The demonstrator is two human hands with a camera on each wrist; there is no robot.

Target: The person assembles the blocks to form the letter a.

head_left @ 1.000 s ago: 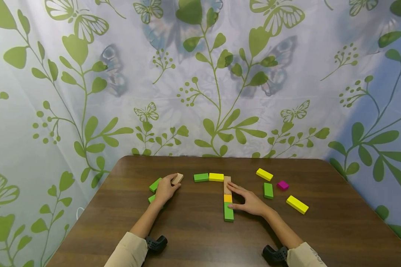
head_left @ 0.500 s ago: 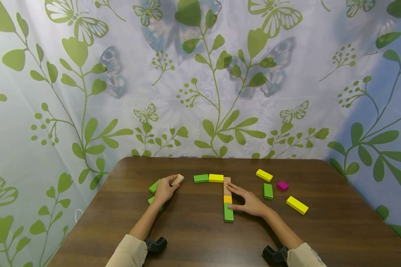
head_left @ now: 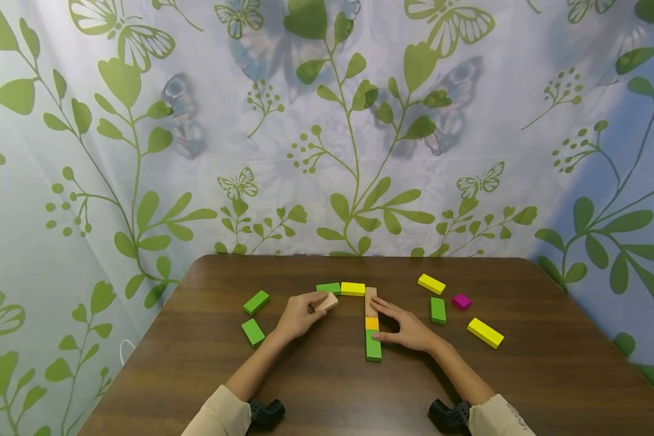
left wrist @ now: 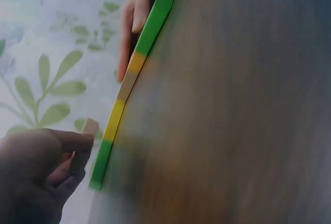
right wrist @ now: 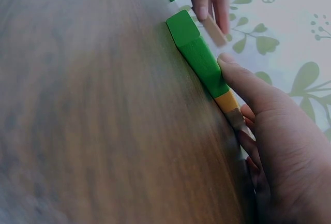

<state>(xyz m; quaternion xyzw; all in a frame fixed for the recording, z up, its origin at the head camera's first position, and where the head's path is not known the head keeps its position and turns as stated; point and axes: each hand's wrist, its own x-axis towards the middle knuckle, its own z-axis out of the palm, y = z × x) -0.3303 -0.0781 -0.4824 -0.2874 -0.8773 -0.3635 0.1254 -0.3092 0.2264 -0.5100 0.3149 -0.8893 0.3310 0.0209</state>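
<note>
My left hand (head_left: 298,316) pinches a plain wooden block (head_left: 327,301) between thumb and fingers. In the head view this block overlaps a green block (head_left: 329,287) at the back row's left end; the left wrist view shows it lifted beside that row. A yellow block (head_left: 352,289) continues the row. From its right end a column runs toward me: a wooden block (head_left: 371,301), a small orange block (head_left: 372,323) and a green block (head_left: 373,346). My right hand (head_left: 411,330) rests along the column's right side, thumb at the green block, fingertips at the wooden one.
Two loose green blocks (head_left: 257,302) lie at the left of the brown table (head_left: 316,387). On the right are two yellow blocks (head_left: 485,333), a green block (head_left: 438,310) and a small magenta block (head_left: 461,302). A patterned curtain (head_left: 283,151) hangs behind the table.
My left hand has carried the wooden block rightward to the green end of the back row, uncovering the two loose green blocks. The right hand has stayed at the column.
</note>
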